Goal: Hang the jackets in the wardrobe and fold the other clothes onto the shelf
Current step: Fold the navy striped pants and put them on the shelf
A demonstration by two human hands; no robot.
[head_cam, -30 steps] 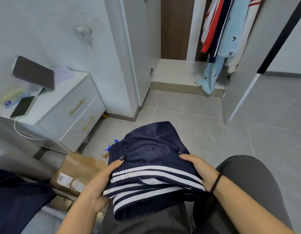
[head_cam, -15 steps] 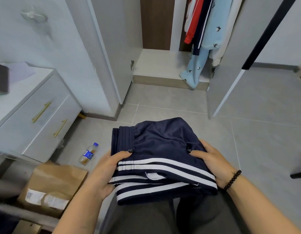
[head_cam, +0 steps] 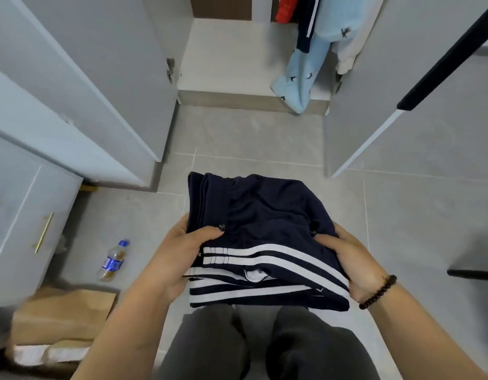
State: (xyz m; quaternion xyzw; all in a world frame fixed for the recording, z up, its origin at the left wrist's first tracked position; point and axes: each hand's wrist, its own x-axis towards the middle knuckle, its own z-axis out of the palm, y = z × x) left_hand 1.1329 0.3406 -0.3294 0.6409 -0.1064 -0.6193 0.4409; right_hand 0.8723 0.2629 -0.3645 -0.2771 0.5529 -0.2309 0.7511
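Note:
A folded navy garment with white stripes is held level in front of me, above the floor. My left hand grips its left edge, thumb on top. My right hand, with a dark bead bracelet at the wrist, grips its right edge. Ahead stands the open wardrobe; its white bottom shelf is bare on the left. Hanging clothes in light blue, navy, red and white fill its right side, and a light-blue leg droops over the shelf's front edge.
The left wardrobe door and the right wardrobe door stand open on either side of the path. A drawer cabinet is at the left. A plastic bottle and a cardboard box lie on the tiled floor.
I have come closer to the wardrobe while carrying the folded garment in both hands. The nightstand top with the tablet and phone has slid out of view to the left.

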